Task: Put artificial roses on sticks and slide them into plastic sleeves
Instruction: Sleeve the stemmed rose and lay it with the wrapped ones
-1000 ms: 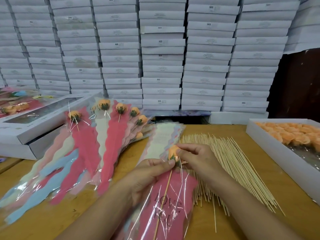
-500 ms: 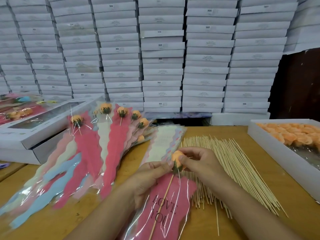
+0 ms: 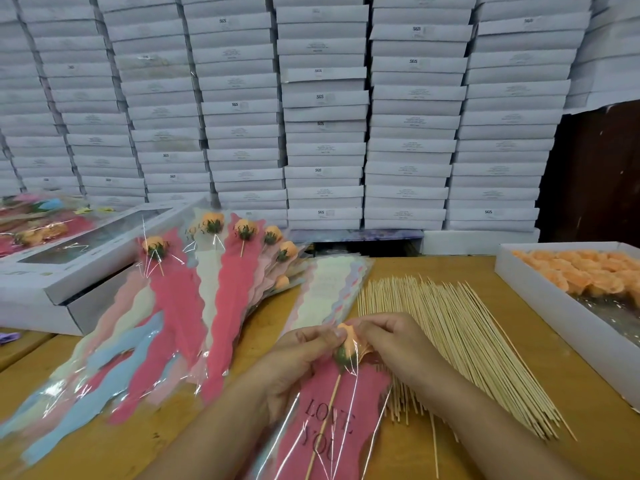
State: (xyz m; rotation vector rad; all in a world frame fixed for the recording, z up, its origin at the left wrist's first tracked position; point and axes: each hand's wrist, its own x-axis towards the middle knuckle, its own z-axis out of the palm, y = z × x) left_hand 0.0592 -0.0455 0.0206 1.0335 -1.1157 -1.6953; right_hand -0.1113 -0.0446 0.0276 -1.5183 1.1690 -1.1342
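Now both hands meet at the orange rose (image 3: 347,337), near 6 o'clock over the counter (image 3: 485,455). Left hand (image 3: 298,358) pinches the bloom with curled fingers; right hand (image 3: 394,341) pinches its other side. Its stick (image 3: 325,419) runs down inside the pink "LOVE YOU" sleeve (image 3: 360,403). Loose sticks (image 3: 460,341) lie toward 3 o'clock.

left hand (image 3: 294,358) + right hand (image 3: 398,344) pinch rose (image 3: 348,344) | stick (image 3: 327,420) inside pink sleeve (image 3: 360,441)
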